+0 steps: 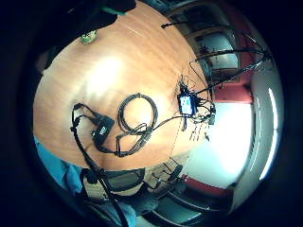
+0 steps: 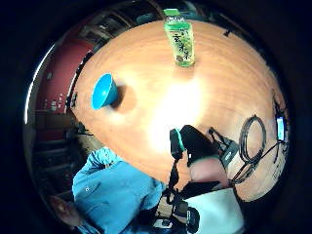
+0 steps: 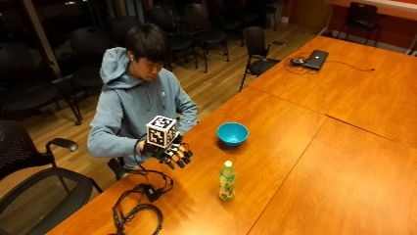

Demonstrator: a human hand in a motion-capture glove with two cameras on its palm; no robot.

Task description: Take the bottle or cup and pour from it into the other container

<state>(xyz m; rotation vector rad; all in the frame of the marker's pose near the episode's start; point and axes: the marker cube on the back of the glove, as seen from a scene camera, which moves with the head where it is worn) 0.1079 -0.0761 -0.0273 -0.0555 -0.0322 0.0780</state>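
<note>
Seated person [image 3: 133,105] in a soft grey-blue hooded top at the near-left edge of a long table [image 3: 306,171] of smooth, glossy orange-brown wood. Coiled black cable [image 3: 137,215] with a small black box [image 3: 151,192] at far left on the tabletop, beside the table's edge. Right hand [image 3: 171,152] in a black glove, held above the wood in front of the person's chest, fingers loosely bent and pointing down, nothing in its grasp, apart from both containers. Right of the hand, a slim upright bottle [image 3: 226,181] of clear plastic, green label with printed characters, pale cap still on, standing free on the wood; same bottle [image 2: 179,39] upright in the thumb-side palm view. Farther from the camera and slightly right, a round blue bowl-shaped cup [image 3: 232,133], smooth and matte, mouth upward, near the person's side of the table. Bottle and cup well apart, bare wood between them and around each. Further right, broad open tabletop crossed by straight seams between panels; at far right-rear, a dark laptop [image 3: 316,58].
</note>
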